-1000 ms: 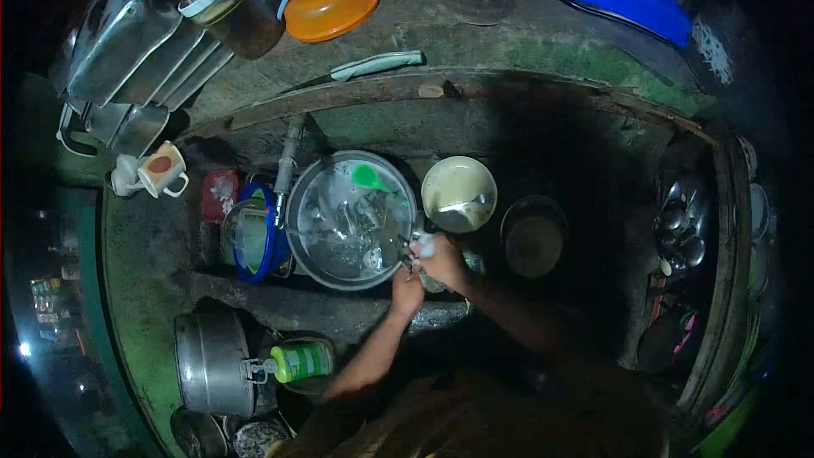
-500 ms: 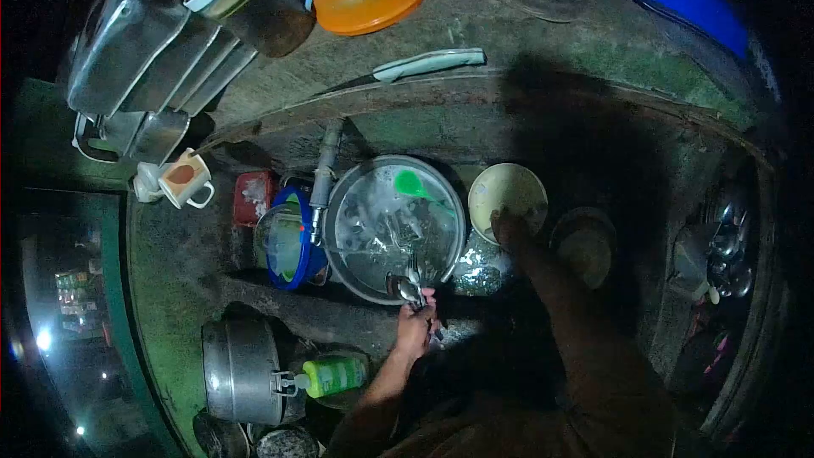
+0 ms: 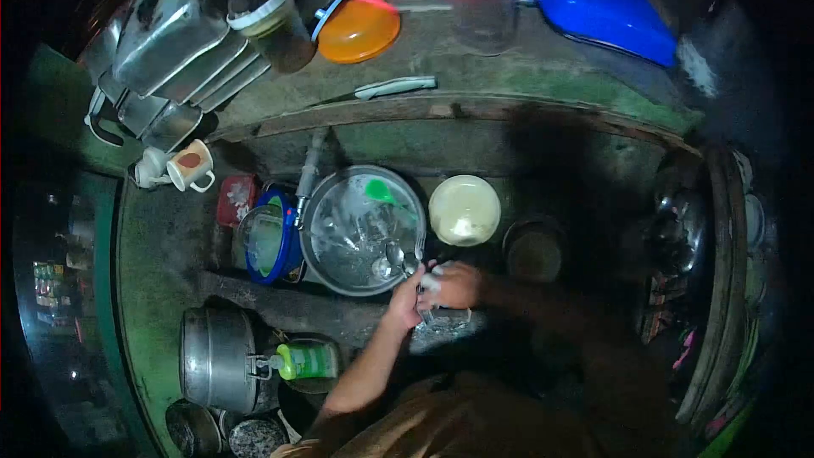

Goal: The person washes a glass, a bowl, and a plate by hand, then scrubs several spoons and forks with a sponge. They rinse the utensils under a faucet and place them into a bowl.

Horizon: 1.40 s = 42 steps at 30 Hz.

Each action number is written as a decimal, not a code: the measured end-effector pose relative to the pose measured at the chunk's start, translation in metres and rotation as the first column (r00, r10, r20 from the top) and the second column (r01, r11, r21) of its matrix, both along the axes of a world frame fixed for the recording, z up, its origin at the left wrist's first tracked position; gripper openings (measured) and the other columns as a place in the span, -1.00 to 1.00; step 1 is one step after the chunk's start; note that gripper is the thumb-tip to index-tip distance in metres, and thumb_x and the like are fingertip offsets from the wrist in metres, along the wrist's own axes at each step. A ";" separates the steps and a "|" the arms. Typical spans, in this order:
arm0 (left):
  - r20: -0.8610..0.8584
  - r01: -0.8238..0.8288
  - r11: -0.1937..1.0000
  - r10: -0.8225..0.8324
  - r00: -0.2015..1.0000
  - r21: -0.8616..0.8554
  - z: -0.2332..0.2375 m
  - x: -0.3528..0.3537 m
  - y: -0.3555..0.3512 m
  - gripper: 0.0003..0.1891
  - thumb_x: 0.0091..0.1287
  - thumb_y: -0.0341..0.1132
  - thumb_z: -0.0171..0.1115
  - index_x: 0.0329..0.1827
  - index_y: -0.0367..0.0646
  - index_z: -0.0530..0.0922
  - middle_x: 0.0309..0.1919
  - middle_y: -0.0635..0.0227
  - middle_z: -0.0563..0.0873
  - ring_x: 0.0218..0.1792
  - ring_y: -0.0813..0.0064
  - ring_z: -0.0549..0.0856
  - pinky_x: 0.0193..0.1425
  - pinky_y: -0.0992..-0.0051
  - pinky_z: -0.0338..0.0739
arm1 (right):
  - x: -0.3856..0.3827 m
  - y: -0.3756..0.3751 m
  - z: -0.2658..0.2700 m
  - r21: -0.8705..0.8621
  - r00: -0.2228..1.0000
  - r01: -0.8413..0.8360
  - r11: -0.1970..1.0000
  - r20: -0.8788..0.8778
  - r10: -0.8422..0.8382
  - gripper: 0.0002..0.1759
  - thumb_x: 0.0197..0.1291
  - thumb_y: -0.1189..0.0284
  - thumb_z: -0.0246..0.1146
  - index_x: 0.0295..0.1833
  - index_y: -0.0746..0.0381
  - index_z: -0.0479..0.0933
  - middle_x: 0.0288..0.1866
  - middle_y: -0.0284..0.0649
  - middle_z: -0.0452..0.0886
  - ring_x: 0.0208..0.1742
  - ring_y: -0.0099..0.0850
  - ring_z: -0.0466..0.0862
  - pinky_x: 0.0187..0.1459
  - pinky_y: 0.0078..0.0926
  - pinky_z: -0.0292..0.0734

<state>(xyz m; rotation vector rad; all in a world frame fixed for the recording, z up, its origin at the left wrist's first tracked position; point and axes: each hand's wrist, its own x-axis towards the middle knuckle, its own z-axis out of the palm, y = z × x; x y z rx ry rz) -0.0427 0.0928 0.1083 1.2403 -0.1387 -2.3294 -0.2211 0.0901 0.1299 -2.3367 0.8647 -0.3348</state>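
Note:
My left hand [image 3: 405, 298] is closed round the handles of a small bunch of cutlery, with spoon bowls [image 3: 396, 256] pointing up over the near rim of a large metal basin [image 3: 312, 265]. Pressed against the same bunch, my right hand [image 3: 455, 285] has curled fingers. Something whitish shows at its fingertips, and I cannot tell whether it is foam or a sponge. Cloudy water fills the basin, with utensils and a green spoon-like piece [image 3: 379, 191] in it. Just right of the basin stands a cream bowl [image 3: 465, 210].
A pipe with a tap [image 3: 304, 195] reaches the basin's left side, beside a blue-rimmed tub [image 3: 280, 271]. Nearer me are a metal pot [image 3: 216, 358] and a green soap bottle [image 3: 309, 361]. A dark round pan [image 3: 534, 253] sits right of the bowl. A knife [image 3: 395, 86] lies on the ledge.
My right hand has left the cream bowl and come left and nearer to the cutlery in my left hand. The whole view has shifted slightly.

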 end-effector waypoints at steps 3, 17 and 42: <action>0.173 -0.057 0.998 0.051 0.984 0.030 0.018 -0.033 0.010 -0.63 0.40 0.00 0.11 0.13 0.01 0.53 -0.42 0.50 0.59 -0.60 0.72 0.40 -0.66 0.69 0.21 | -0.011 0.018 0.020 -0.261 0.975 -0.198 0.945 -0.154 0.162 -0.76 0.20 0.27 0.14 -0.02 -0.04 0.51 -0.03 -0.21 0.48 -0.05 -0.17 0.60 -0.08 -0.20 0.54; 0.415 0.311 0.784 -0.076 0.907 -0.537 0.095 0.023 0.027 -0.57 0.45 -0.09 0.05 -0.55 -0.19 0.48 -0.79 0.46 0.36 -0.74 0.60 0.32 -0.65 0.55 0.19 | -0.165 0.208 0.073 0.696 -0.217 0.717 0.033 0.268 -0.939 -0.59 -0.05 0.27 0.42 -0.12 0.26 0.52 -0.14 0.00 0.60 -0.27 -0.17 0.62 -0.11 -0.27 0.54; 0.169 0.123 0.843 -0.039 0.985 -0.524 0.124 0.108 0.075 -0.81 0.31 -0.34 0.24 -0.09 -0.17 0.49 -0.25 0.26 0.68 -0.53 0.65 0.50 -0.60 0.65 0.33 | -0.147 0.262 0.011 0.982 -0.625 0.027 0.186 0.162 -0.764 -0.82 0.16 0.50 0.20 -0.11 0.27 0.50 -0.22 -0.15 0.62 -0.18 -0.28 0.65 -0.14 -0.30 0.55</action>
